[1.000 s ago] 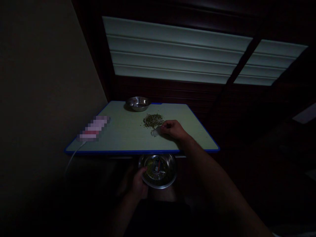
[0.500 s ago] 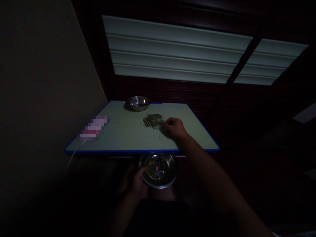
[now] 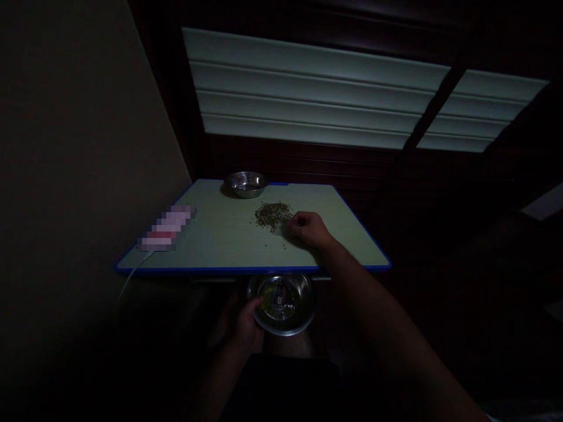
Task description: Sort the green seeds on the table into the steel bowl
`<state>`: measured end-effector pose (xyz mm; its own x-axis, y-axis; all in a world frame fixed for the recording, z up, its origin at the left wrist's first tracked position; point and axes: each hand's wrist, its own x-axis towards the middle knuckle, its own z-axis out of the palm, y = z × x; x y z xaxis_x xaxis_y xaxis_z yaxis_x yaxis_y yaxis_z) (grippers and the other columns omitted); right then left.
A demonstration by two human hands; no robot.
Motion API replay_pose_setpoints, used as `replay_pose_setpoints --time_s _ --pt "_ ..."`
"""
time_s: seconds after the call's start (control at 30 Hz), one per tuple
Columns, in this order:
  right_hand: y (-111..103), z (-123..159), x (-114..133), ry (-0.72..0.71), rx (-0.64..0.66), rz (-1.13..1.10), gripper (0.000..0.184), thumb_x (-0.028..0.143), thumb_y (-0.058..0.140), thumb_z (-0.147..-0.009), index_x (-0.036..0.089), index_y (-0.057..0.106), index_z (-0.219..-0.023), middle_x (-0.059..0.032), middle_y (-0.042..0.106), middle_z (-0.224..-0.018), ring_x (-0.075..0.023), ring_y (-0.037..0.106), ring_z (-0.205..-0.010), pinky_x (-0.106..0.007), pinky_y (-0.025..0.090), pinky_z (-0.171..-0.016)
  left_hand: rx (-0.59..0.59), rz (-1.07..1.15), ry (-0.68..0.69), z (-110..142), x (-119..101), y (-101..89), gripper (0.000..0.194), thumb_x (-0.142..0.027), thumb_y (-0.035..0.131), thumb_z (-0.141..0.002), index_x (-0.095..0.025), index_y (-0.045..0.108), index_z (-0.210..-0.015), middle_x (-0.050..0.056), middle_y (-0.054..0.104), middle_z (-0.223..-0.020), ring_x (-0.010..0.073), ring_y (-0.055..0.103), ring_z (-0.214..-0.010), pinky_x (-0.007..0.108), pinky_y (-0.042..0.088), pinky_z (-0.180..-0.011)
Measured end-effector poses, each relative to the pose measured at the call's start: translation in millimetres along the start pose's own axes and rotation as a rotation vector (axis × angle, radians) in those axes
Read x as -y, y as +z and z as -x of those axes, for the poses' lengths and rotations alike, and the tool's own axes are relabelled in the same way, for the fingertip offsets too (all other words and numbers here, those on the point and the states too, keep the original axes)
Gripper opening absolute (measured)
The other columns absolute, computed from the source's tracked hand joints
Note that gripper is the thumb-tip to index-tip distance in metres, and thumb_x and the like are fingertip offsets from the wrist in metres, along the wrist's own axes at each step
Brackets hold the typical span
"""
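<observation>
My right hand (image 3: 310, 230) is at the grains (image 3: 272, 215); the work looks part-way.
Greenish bits (image 3: 267, 293) show in the lower bowl (image 3: 285, 334) at its seven o'clock, yet the pile on the table (image 3: 220, 246), towards ten, looks left to do. It pinches a thin pale piece (image 3: 281, 227) at the pile's near edge; my left hand (image 3: 248, 328) grips the lower bowl's rim. Farther out, at ten, sits a second bowl (image 3: 251, 193).

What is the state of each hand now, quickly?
Left hand: closed, holding the lower metal bowl by its edge.
Right hand: closed, pinching a thin pale piece beside the grains.
</observation>
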<state>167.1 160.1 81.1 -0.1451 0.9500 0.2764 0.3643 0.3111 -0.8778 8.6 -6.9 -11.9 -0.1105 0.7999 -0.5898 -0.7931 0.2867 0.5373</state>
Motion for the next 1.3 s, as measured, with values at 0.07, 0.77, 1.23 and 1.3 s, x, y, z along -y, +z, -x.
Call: replay_pose_setpoints --time_s 0.07,0.77,1.23,1.3 --pt "0.5 -0.5 -1.2 -0.006 -0.016 0.026 0.013 0.031 0.064 -0.062 0.018 0.061 -0.062 0.0018 0.058 -0.058 -0.0110 0.048 -0.056 -0.025 0.038 -0.057 0.020 0.000 0.016 -1.3 0.5 -1.1 0.021 -0.013 0.064 -0.066 -0.015 0.073 -0.085 0.010 0.078 -0.080 0.0330 0.072 -0.100 0.043 0.057 -0.090" --pt "1.6 -4.5 -6.6 -0.097 -0.141 0.101 0.013 0.027 0.061 -0.070 0.018 0.069 -0.074 -0.0017 0.069 -0.073 -0.0150 0.060 -0.069 -0.028 0.046 -0.071 -0.002 0.000 0.051 4.0 -2.2 3.7 0.031 -0.010 0.062 -0.069 -0.013 0.075 -0.098 0.008 0.078 -0.079 0.0266 0.075 -0.082 0.038 0.059 -0.084" --pt "1.1 -5.8 -10.0 -0.154 -0.165 0.150 0.014 0.028 0.063 -0.073 0.020 0.072 -0.078 -0.0023 0.072 -0.077 -0.0164 0.061 -0.072 -0.030 0.047 -0.073 0.006 0.011 0.023 5.7 -2.7 5.3 0.031 -0.011 0.063 -0.068 -0.012 0.075 -0.096 0.010 0.077 -0.075 0.0293 0.074 -0.086 0.038 0.059 -0.083" --pt "1.3 -5.6 -9.7 -0.149 -0.152 0.135 0.013 0.028 0.063 -0.072 0.019 0.072 -0.077 -0.0018 0.072 -0.076 -0.0160 0.061 -0.072 -0.029 0.047 -0.073 -0.003 0.030 0.032 5.4 -2.4 5.2 0.033 -0.010 0.063 -0.066 -0.011 0.075 -0.097 0.010 0.078 -0.077 0.0296 0.074 -0.087 0.038 0.058 -0.084"
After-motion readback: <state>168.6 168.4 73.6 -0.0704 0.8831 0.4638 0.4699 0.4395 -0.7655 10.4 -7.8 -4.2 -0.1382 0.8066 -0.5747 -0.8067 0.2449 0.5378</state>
